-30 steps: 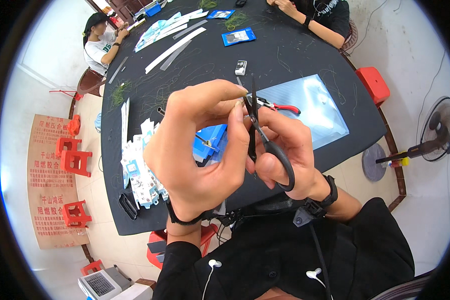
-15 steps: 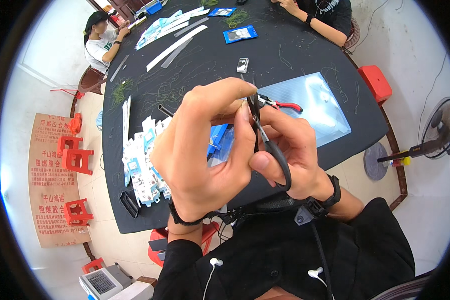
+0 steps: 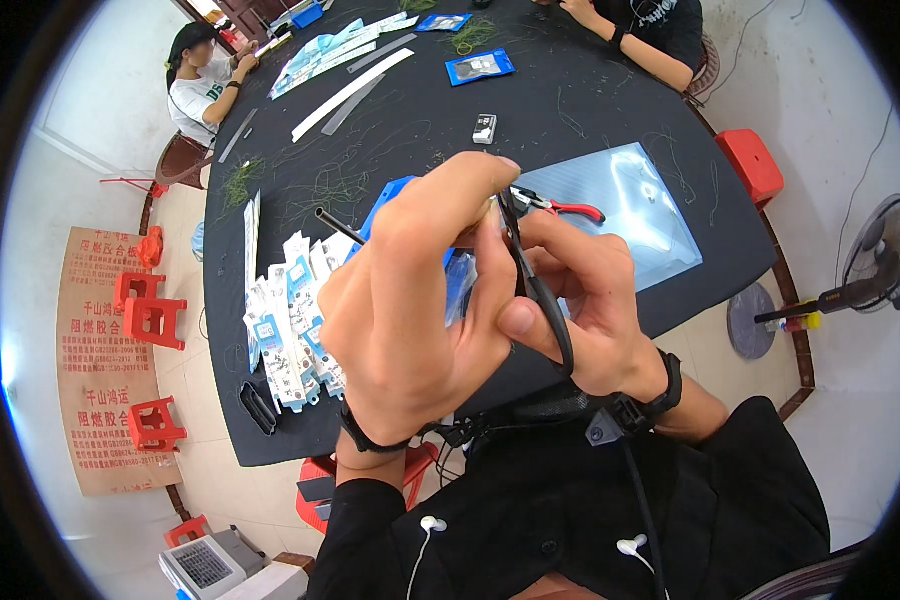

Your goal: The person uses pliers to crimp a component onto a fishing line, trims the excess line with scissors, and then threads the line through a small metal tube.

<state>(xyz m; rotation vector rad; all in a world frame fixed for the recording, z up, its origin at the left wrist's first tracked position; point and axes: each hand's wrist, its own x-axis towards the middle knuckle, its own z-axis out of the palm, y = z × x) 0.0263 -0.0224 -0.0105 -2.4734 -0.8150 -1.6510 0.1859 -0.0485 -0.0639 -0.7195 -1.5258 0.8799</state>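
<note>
Left hand [image 3: 410,320]: raised over the black tabletop [image 3: 590,90], fingers curled tight, pinching something small at the tips; what it is cannot be told.
Right hand [image 3: 585,310]: fingers closed through the loops of black-handled scissors [image 3: 535,280], thumb pressed on the handle.
Scissors: upright between both hands, blades pointing up to the left fingertips.
Blue plastic piece [image 3: 390,200]: just behind the left hand, mostly hidden.
Stack of white-and-blue packets [image 3: 290,320]: on the tabletop left of the hands.
Red-handled pliers [image 3: 570,208]: lying on a clear plastic sheet [image 3: 640,200] beyond the right hand.
Others: a seated person [image 3: 205,75] far left.
</note>
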